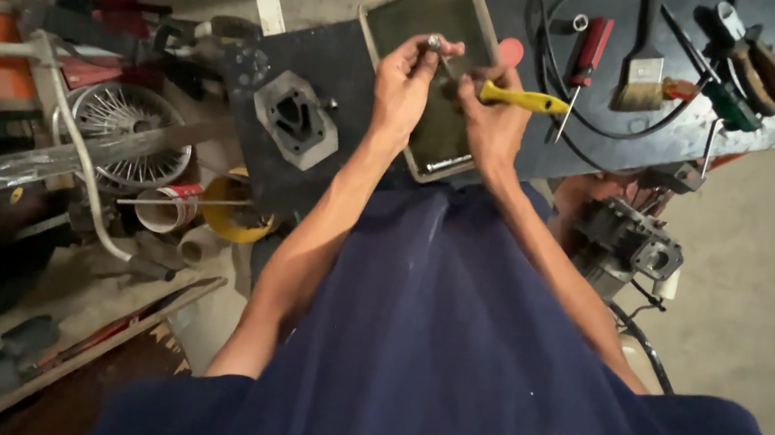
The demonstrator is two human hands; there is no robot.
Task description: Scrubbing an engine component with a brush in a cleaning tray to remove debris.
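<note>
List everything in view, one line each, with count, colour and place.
Tray: one, dark with pale rim, on the bench under the hands.
Small metal part: one, silvery, at the left fingers.
Screwdriver: one, yellow handle, in the right hand.
Screwdriver: one, red handle, lying on the bench.
Paintbrush: one, pale bristles, on the bench.
Gasket plate: one, grey, on the bench's left.
Wire wheel: one, silvery, far left.
Left hand: one, above the tray.
Right hand: one, beside it.

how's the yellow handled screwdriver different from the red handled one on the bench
The yellow-handled screwdriver is gripped in the right hand above the tray; the red-handled screwdriver lies untouched on the black bench. Yellow lies roughly crosswise, red nearly lengthwise. Both are slim hand tools.
</note>
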